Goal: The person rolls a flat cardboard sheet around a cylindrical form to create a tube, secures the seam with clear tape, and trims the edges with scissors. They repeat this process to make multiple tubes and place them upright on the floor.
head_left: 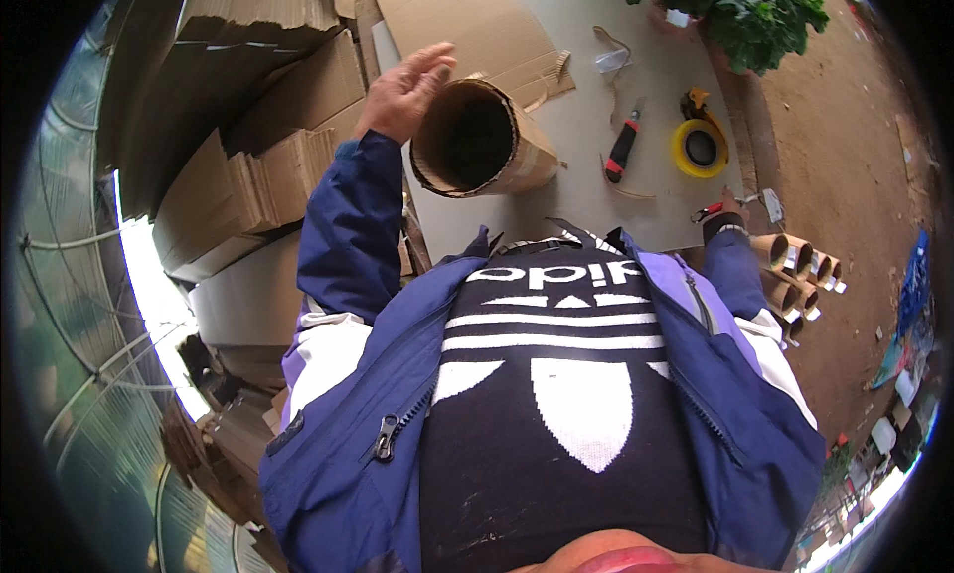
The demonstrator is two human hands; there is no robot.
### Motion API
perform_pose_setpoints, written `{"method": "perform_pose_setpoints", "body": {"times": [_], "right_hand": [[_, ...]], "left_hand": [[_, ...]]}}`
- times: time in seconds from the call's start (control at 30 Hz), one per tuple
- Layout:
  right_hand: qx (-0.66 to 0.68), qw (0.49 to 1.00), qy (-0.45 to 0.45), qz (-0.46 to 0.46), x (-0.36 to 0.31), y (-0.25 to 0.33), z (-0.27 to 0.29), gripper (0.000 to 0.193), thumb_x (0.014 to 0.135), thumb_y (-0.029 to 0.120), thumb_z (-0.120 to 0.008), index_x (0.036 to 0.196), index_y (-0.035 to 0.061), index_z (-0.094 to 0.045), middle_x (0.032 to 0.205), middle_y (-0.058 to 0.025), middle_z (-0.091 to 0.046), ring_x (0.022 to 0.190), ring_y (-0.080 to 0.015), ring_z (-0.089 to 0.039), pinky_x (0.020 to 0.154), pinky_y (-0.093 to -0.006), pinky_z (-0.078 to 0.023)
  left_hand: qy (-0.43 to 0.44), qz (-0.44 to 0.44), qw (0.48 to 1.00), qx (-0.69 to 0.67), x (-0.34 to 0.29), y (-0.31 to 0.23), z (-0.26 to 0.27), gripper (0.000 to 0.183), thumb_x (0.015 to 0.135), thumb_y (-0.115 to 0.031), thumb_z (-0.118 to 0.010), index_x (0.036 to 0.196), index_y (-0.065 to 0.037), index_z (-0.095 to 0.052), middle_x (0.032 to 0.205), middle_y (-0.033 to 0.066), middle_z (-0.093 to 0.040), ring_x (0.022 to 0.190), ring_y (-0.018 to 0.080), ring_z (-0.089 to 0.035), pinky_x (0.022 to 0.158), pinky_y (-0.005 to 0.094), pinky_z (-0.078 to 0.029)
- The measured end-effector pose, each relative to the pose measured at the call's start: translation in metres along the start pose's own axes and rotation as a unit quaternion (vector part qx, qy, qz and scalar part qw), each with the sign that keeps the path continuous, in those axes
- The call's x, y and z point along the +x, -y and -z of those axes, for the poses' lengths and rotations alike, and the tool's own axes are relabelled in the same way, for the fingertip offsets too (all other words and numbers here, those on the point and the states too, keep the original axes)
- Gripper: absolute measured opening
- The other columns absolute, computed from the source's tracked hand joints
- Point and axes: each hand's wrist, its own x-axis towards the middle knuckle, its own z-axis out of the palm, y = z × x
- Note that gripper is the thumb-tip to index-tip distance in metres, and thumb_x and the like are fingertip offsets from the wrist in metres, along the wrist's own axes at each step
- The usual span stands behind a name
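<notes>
My left hand [405, 91] is beside the upper left rim of a wide brown cardboard tube [532, 161], its fingers stretched out past the rim. Whether the palm touches the tube is hard to see. The tube's round mouth faces me and is dark inside. Low at the table's right edge, my right hand [732, 205] is closed round a small red and dark tool [707, 212], too small to name. A red and black utility knife [623, 148] lies on the table, left of a yellow tape roll [700, 148].
A flat cardboard sheet [467, 26] lies on the grey table [586, 215]. Stacked folded cardboard [288, 170] stands at the left. Several small cardboard tubes [795, 265] are bundled at the right, above the brown ground [845, 146]. A leafy green plant [745, 16] stands at the far right.
</notes>
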Motion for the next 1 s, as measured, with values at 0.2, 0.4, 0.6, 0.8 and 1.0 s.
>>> {"method": "perform_pose_setpoints", "body": {"times": [0.2, 0.4, 0.6, 0.8, 1.0], "right_hand": [[-0.335, 0.866, -0.084, 0.362, -0.075, 0.017, -0.016, 0.069, 0.073, 0.041, -0.078, 0.131, 0.0084, -0.058, 0.126, -0.0198, -0.063, 0.122, -0.0359, -0.057, 0.103, -0.0473, -0.045], [-0.382, 0.571, 0.174, 0.705, -0.196, 0.0, -0.067, 0.04, 0.071, 0.028, -0.08, 0.102, 0.0079, -0.065, 0.098, -0.0148, -0.064, 0.096, -0.0361, -0.062, 0.084, -0.0498, -0.049], [-0.572, 0.425, 0.274, 0.645, -0.179, -0.016, -0.114, 0.03, 0.077, 0.026, -0.076, 0.094, 0.0089, -0.059, 0.096, -0.0134, -0.06, 0.082, -0.0356, -0.062, 0.069, -0.0495, -0.05], [-0.21, 0.635, 0.313, 0.675, -0.178, 0.079, -0.181, 0.013, 0.089, 0.018, -0.063, 0.098, 0.0108, -0.056, 0.096, -0.0156, -0.061, 0.083, -0.0377, -0.064, 0.07, -0.0485, -0.054], [-0.468, 0.781, 0.108, 0.398, -0.137, 0.176, -0.279, 0.031, 0.089, 0.034, -0.066, 0.1, 0.0053, -0.067, 0.115, -0.0171, -0.068, 0.103, -0.0373, -0.067, 0.087, -0.0483, -0.054]], "left_hand": [[-0.186, 0.088, 0.974, -0.095, -0.057, 0.014, 0.0, 0.053, 0.103, -0.036, -0.057, 0.144, -0.004, -0.049, 0.133, 0.0103, -0.063, 0.118, 0.0168, -0.06, 0.098, 0.0295, -0.047], [-0.183, 0.067, 0.974, -0.111, -0.08, 0.032, -0.049, 0.058, 0.103, -0.035, -0.058, 0.145, 0.002, -0.045, 0.137, 0.0142, -0.057, 0.126, 0.0196, -0.053, 0.111, 0.0311, -0.037], [-0.295, 0.153, 0.92, -0.207, -0.088, 0.025, -0.061, 0.06, 0.106, -0.043, -0.048, 0.14, 0.006, -0.05, 0.137, 0.0145, -0.058, 0.127, 0.0192, -0.052, 0.112, 0.032, -0.036], [-0.303, 0.139, 0.915, -0.228, -0.094, 0.025, -0.074, 0.055, 0.103, -0.038, -0.056, 0.136, 0.006, -0.054, 0.129, 0.0128, -0.064, 0.118, 0.0186, -0.059, 0.107, 0.0309, -0.042], [-0.303, 0.128, 0.919, -0.216, -0.093, 0.019, -0.076, 0.051, 0.101, -0.034, -0.062, 0.135, 0.004, -0.056, 0.126, 0.0112, -0.066, 0.116, 0.0168, -0.06, 0.105, 0.0297, -0.042]]}}
